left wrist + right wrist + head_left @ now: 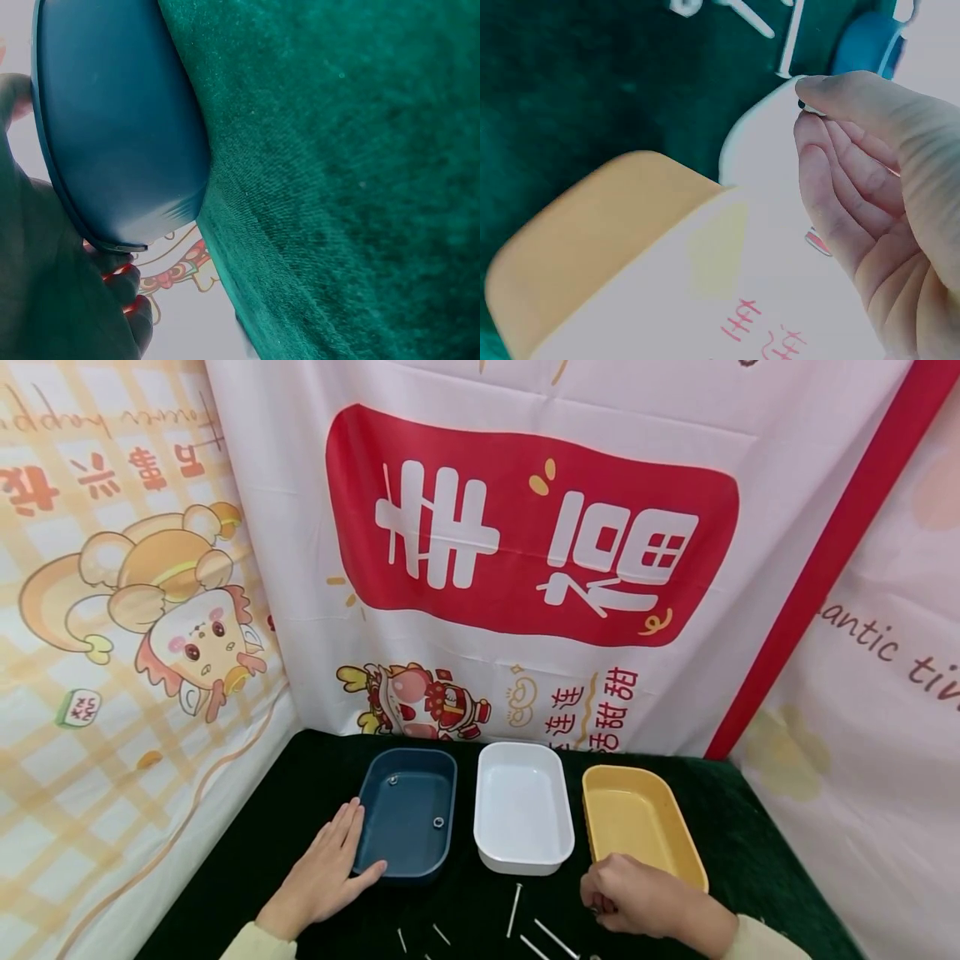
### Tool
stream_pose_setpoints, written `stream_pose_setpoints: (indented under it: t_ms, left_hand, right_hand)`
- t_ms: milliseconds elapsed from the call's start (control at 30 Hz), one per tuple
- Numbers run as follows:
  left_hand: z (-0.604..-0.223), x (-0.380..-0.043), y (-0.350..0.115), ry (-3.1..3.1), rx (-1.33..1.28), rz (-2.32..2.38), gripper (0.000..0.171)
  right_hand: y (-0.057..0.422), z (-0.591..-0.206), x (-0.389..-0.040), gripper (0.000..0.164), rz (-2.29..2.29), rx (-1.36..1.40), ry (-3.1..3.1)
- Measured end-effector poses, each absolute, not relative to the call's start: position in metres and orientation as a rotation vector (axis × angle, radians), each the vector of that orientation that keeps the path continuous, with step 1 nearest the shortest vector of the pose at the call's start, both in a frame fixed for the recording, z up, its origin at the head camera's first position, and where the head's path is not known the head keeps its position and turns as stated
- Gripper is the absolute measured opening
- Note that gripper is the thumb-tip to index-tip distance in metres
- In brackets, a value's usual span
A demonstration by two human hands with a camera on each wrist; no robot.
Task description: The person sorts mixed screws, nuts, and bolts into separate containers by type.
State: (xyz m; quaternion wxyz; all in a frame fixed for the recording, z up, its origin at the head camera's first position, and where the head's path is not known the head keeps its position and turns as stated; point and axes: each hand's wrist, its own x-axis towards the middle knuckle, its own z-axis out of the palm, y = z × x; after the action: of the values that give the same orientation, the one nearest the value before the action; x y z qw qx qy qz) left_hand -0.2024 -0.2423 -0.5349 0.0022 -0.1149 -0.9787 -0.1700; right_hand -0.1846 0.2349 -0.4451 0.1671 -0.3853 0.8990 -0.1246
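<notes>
My left hand [322, 868] rests with straight fingers against the left rim of a blue tray [408, 868]. Two small metal nuts, one near the back [392, 780] and one near the right wall [438, 822], lie inside that tray. In the left wrist view, fingers lie along the rim of the blue tray [120, 120]. My right hand [637, 893] is in front of the yellow tray [652, 818]. Between its thumb and index finger it pinches a small metal nut [810, 109], mostly hidden by the fingertips.
A white tray [522, 860] stands between the blue and yellow ones. Long screws [513, 910] lie on the dark green cloth [465, 910] before it, with small screws [441, 934] further left. Another nut [685, 6] shows in the right wrist view. A printed curtain [525, 693] hangs behind.
</notes>
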Motion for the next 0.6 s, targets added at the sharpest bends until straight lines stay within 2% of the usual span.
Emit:
stream_pose_setpoints:
  t_ms: [600]
  left_hand:
    - [-0.534, -0.202, -0.241, -3.083, -0.352, -0.533, 0.107]
  right_hand:
    - [0.200, -0.384, -0.228, 0.011, -0.365, -1.336, 2.690]
